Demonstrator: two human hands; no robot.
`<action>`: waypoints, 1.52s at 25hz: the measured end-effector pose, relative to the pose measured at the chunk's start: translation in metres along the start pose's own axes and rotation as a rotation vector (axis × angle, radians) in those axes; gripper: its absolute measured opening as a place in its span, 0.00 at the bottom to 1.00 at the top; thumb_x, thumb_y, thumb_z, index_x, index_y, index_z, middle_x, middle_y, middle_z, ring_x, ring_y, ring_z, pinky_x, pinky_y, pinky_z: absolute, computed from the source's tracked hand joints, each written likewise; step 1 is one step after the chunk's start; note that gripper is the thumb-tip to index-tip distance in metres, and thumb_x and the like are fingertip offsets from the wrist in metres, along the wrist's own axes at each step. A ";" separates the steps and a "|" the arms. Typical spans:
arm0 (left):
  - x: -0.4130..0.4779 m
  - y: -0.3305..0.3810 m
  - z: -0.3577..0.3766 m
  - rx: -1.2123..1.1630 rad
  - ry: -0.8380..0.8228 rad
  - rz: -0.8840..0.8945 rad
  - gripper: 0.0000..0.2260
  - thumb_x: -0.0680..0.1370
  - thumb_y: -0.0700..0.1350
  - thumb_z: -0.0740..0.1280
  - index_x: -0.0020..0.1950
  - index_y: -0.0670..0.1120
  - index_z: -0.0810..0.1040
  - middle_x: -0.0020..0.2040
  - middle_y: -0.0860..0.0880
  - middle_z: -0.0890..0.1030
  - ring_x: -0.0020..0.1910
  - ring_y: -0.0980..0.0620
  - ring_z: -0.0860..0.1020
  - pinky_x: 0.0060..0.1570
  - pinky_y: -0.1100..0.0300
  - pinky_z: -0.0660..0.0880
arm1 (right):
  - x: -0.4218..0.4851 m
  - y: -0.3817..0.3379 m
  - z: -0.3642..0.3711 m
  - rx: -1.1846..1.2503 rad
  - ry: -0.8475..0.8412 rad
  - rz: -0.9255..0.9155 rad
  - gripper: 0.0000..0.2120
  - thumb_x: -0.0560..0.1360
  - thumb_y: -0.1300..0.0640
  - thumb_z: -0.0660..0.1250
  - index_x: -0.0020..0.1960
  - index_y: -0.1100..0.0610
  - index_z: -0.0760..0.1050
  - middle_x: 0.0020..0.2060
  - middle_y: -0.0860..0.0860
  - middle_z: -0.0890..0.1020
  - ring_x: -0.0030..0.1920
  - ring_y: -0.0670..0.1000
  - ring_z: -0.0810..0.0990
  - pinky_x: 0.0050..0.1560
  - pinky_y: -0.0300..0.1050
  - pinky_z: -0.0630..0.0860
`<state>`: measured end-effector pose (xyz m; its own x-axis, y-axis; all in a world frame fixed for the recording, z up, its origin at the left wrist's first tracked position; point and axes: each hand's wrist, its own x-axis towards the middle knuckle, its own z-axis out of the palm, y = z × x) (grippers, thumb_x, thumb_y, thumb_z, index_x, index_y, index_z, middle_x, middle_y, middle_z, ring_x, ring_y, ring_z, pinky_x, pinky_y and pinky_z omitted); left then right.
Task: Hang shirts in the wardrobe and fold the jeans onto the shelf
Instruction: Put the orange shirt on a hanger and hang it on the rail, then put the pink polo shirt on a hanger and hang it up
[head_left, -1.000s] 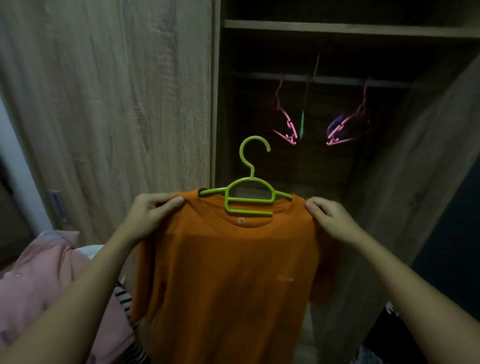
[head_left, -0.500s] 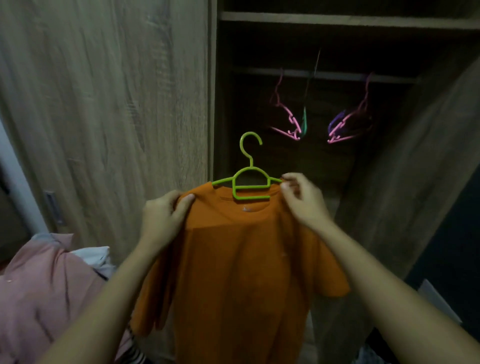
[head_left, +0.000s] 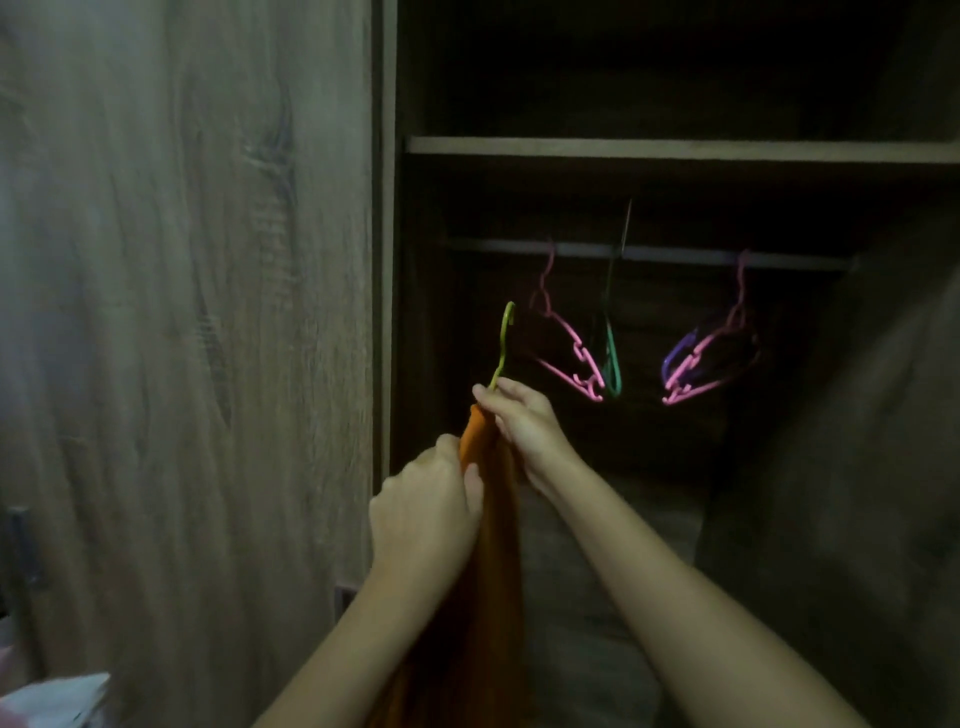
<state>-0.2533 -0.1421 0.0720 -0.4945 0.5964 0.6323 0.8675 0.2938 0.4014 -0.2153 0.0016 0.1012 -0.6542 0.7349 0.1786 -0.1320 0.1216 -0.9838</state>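
Your right hand pinches the green hanger at its neck. Your left hand curls its fingers round the orange shirt just below. The shirt is on the hanger but not yet hooked: the rail sits above and beyond your fingertips, bearing spare hangers. Jeans not in view. Dim wooden wardrobe; shelf above the rail.

A home bedroom is suggested by a wood-grain wardrobe standing open, a shelf inside, and a rail hung with plastic hangers.

Dim and motion-blurred, the wardrobe interior deep in shadow
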 end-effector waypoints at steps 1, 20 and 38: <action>0.014 0.006 -0.001 -0.172 -0.088 0.003 0.13 0.80 0.50 0.60 0.64 0.54 0.69 0.41 0.56 0.76 0.33 0.60 0.74 0.27 0.71 0.66 | 0.017 -0.008 -0.005 0.004 -0.012 -0.033 0.35 0.71 0.52 0.71 0.73 0.57 0.60 0.69 0.56 0.70 0.68 0.55 0.70 0.70 0.54 0.66; 0.173 0.023 0.073 -0.841 -0.253 -0.097 0.20 0.76 0.37 0.63 0.65 0.53 0.70 0.36 0.50 0.75 0.32 0.55 0.74 0.36 0.61 0.73 | 0.167 -0.065 -0.018 -0.075 0.013 0.061 0.20 0.70 0.56 0.68 0.61 0.59 0.72 0.39 0.54 0.76 0.41 0.52 0.76 0.40 0.45 0.72; -0.119 -0.181 -0.006 -0.269 -0.133 -0.402 0.26 0.73 0.56 0.64 0.70 0.56 0.64 0.64 0.57 0.74 0.61 0.62 0.74 0.58 0.78 0.64 | -0.038 0.094 0.129 0.034 -0.271 -0.236 0.16 0.75 0.71 0.62 0.59 0.56 0.71 0.51 0.50 0.79 0.48 0.33 0.78 0.50 0.28 0.73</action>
<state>-0.3518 -0.2713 -0.0719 -0.7603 0.5710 0.3098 0.5570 0.3275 0.7632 -0.2993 -0.1010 0.0047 -0.7761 0.4849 0.4032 -0.3244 0.2414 -0.9146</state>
